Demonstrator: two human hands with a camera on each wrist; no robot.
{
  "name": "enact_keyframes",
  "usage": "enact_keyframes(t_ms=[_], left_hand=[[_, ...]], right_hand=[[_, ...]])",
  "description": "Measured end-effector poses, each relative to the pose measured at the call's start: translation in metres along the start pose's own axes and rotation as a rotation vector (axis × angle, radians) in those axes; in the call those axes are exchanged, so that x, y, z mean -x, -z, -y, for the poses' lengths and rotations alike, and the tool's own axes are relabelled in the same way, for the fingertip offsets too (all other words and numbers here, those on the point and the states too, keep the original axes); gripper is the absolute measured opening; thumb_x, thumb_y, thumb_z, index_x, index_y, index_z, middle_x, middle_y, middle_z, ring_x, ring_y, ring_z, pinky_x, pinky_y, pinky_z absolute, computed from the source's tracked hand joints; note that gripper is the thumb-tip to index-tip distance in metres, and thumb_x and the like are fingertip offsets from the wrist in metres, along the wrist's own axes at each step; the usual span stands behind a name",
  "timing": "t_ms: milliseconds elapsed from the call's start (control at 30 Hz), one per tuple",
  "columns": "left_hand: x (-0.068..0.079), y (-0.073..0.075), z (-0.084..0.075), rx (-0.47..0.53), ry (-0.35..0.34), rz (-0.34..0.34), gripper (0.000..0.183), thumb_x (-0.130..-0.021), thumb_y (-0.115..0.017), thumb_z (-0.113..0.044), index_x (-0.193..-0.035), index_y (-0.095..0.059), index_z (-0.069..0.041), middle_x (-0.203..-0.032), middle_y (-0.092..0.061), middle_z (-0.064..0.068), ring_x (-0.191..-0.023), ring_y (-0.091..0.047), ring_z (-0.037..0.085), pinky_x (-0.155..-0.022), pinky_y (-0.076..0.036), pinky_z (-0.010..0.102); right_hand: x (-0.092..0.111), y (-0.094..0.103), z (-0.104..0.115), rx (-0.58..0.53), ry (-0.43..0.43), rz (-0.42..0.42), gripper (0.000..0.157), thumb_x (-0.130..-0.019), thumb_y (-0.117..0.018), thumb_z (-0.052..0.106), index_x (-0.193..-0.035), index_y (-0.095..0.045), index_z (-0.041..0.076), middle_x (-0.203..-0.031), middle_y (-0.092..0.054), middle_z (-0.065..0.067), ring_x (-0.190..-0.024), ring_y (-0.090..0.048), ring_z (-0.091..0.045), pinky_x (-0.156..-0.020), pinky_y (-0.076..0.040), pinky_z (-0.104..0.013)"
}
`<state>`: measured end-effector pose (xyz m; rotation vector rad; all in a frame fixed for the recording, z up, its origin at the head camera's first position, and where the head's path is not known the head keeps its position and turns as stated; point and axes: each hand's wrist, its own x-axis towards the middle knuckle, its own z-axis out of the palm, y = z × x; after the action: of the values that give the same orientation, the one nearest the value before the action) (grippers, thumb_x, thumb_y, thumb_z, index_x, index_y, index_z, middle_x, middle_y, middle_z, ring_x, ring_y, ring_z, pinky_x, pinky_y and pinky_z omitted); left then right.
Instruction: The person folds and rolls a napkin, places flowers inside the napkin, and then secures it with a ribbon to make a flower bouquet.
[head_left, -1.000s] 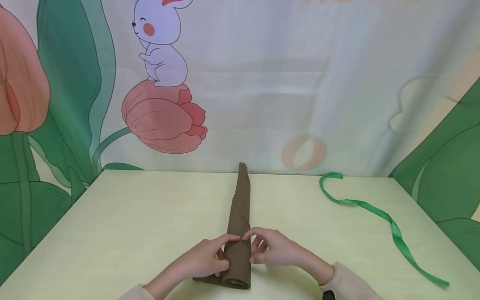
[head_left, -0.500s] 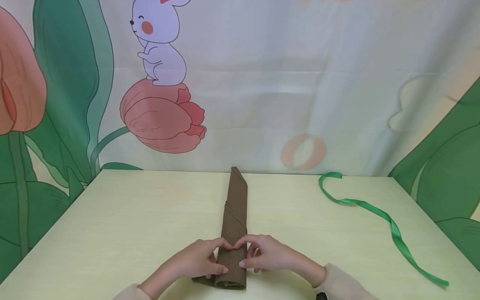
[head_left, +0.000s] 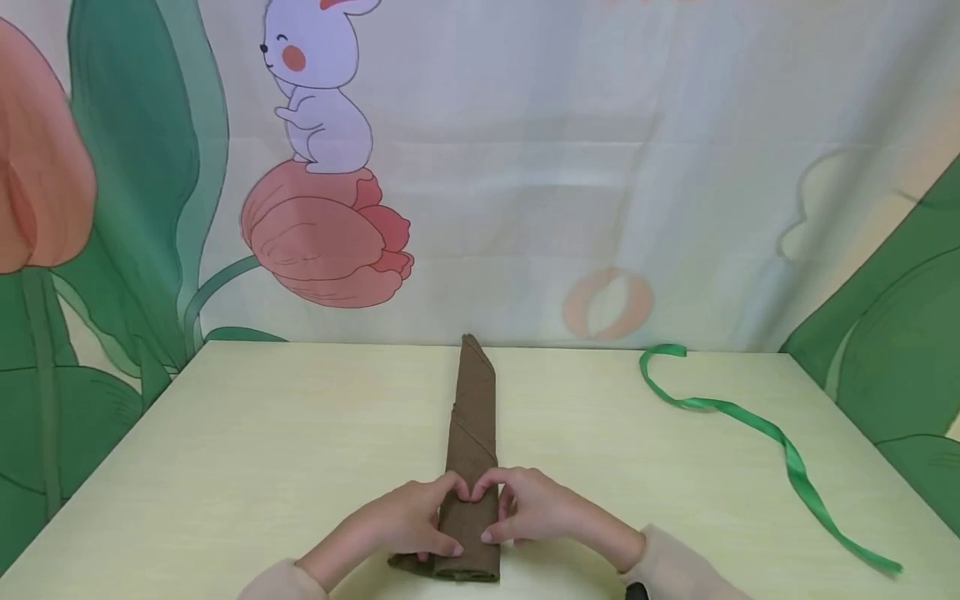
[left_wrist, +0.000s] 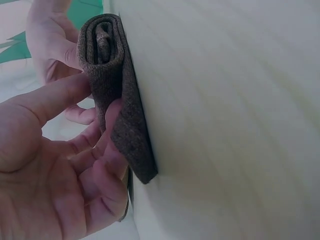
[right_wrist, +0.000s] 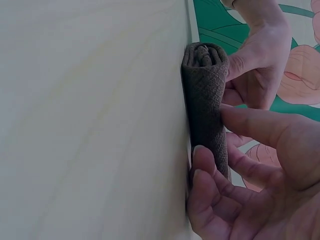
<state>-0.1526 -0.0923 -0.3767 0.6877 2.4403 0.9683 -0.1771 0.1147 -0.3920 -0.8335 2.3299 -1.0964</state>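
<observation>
A brown cloth [head_left: 474, 437], rolled into a long tapering bundle, lies on the table and points away from me. My left hand [head_left: 408, 518] holds its near part from the left, thumb and index finger on top. From the right, my right hand [head_left: 543, 507] grips the same part, and the two index fingertips nearly meet on the roll. In the left wrist view, a loose flap of the cloth [left_wrist: 134, 142] hangs out past the left fingers, beside the coiled end. Right fingertips [right_wrist: 202, 157] reach low along the roll's side in the right wrist view.
A green ribbon [head_left: 798, 471] lies in a loose curve on the right part of the pale table [head_left: 300, 417]. Behind the far edge hangs a printed curtain [head_left: 510, 208] with a rabbit and tulips.
The roll's far tip has swung slightly left and come nearer. Both hands have shifted a little toward me with it, and the roll's near end looks flatter.
</observation>
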Motion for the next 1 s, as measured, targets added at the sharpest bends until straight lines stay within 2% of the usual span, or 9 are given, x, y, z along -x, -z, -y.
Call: enact_keyframes(t_ms=[233, 367, 533, 633, 767, 1000], left_hand=[[-0.016, -0.013, -0.015, 0.033, -0.027, 0.064, 0.044, -0.076, -0.073, -0.016, -0.11, -0.045, -0.013, -0.052, -0.052, -0.002, -0.047, -0.054, 0.012, -0.055, -0.04, 0.022], [-0.023, -0.025, -0.024, 0.057, -0.04, 0.124, 0.043, -0.077, -0.073, -0.017, -0.11, -0.045, -0.014, -0.054, -0.054, -0.002, -0.047, -0.054, 0.011, -0.06, -0.041, 0.02], [-0.027, -0.035, -0.031, 0.043, -0.053, 0.161, 0.041, -0.077, -0.073, -0.019, -0.106, -0.045, -0.015, -0.054, -0.053, -0.003, -0.046, -0.054, 0.009, -0.066, -0.042, 0.019], [-0.025, -0.034, -0.032, 0.038, -0.053, 0.159, 0.039, -0.077, -0.073, -0.018, -0.103, -0.046, -0.015, -0.054, -0.053, -0.002, -0.045, -0.054, 0.01, -0.065, -0.042, 0.019], [-0.025, -0.033, -0.032, 0.043, -0.052, 0.165, 0.037, -0.076, -0.074, -0.015, -0.1, -0.046, -0.015, -0.053, -0.053, -0.002, -0.045, -0.054, 0.01, -0.062, -0.042, 0.018], [-0.028, -0.033, -0.032, 0.05, -0.066, 0.184, 0.036, -0.076, -0.073, -0.015, -0.1, -0.047, -0.015, -0.052, -0.053, -0.004, -0.044, -0.053, 0.008, -0.062, -0.042, 0.017]], right_hand=[[0.022, 0.014, -0.013, -0.051, -0.041, 0.014, 0.032, -0.074, -0.074, 0.008, -0.102, -0.057, 0.011, -0.064, -0.056, 0.001, -0.045, -0.05, -0.009, -0.044, -0.041, -0.018], [0.041, 0.021, -0.022, -0.108, -0.04, 0.063, 0.029, -0.076, -0.072, 0.008, -0.101, -0.058, 0.011, -0.064, -0.055, 0.002, -0.043, -0.046, -0.006, -0.044, -0.039, -0.017], [0.054, 0.03, -0.032, -0.222, -0.017, 0.133, 0.031, -0.082, -0.065, 0.009, -0.112, -0.057, 0.009, -0.072, -0.054, -0.001, -0.047, -0.048, -0.008, -0.045, -0.039, -0.018], [0.047, 0.036, -0.037, -0.241, -0.034, 0.129, 0.038, -0.085, -0.062, 0.01, -0.122, -0.053, 0.011, -0.078, -0.053, -0.004, -0.05, -0.051, -0.011, -0.045, -0.04, -0.021], [0.025, 0.049, -0.039, -0.192, -0.089, 0.127, 0.043, -0.086, -0.061, 0.013, -0.128, -0.051, 0.016, -0.076, -0.048, -0.006, -0.047, -0.048, -0.012, -0.044, -0.038, -0.022], [-0.02, 0.074, -0.048, -0.076, -0.209, 0.101, 0.048, -0.086, -0.063, 0.023, -0.131, -0.049, 0.027, -0.053, -0.044, -0.004, -0.04, -0.041, -0.011, -0.04, -0.035, -0.022]])
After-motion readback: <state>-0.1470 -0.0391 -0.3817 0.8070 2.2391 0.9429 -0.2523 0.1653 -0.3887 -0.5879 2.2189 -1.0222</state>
